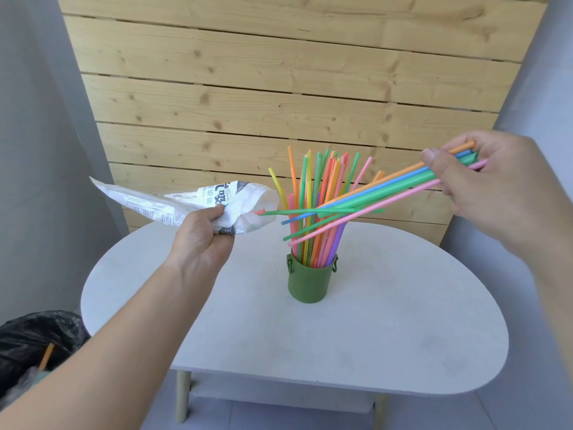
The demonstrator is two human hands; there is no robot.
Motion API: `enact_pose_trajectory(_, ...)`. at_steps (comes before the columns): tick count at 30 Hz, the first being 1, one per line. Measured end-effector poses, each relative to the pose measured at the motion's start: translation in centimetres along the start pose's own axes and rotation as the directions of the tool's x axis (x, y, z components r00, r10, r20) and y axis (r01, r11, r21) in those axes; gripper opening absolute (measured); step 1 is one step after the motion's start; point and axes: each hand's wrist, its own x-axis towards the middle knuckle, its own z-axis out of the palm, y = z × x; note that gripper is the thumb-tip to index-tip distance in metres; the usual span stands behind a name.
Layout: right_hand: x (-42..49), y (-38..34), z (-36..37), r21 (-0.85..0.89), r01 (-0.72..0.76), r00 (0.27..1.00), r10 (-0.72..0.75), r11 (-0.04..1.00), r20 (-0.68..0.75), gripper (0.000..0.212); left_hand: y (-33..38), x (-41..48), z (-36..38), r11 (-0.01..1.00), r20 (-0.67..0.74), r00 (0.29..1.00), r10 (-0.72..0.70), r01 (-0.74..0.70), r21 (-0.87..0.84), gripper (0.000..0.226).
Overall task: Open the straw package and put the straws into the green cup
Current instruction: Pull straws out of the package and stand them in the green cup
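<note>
A green cup stands on the white oval table, packed with several upright coloured straws. My left hand grips the crumpled white straw package to the left of the cup, its open mouth facing right. A red straw tip and a green straw poke out of that mouth. My right hand is raised at the right and pinches a loose bundle of orange, blue, green and pink straws. The bundle slants down to the left, crossing in front of the straws in the cup.
A wooden slat panel stands behind the table against grey walls. A black rubbish bag with an orange straw in it sits at the lower left beside the table. A lower shelf shows under the tabletop.
</note>
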Motion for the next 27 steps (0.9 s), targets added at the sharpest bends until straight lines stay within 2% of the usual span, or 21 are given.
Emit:
enact_pose_trajectory(8,1.0,1.3,-2.1,0.081,-0.014,1.000,0.013,0.997,0.002,0.015,1.1,0.5,-0.4,0.999,-0.046,0.999,0.014,-0.015,-0.036,0.017)
enact_pose_trajectory(12,1.3,1.7,-2.3,0.074,-0.037,0.998,0.032,0.997,0.062,0.017,1.5,0.9,-0.8,1.000,-0.049,0.999,0.009,-0.011,-0.028,0.017)
enact_pose_trajectory(27,3.6,1.2,1.0,-0.219,-0.028,0.963,0.085,0.975,0.257,0.028,1.8,1.2,-1.3,0.998,-0.090,0.996,0.019,-0.025,-0.060,0.015)
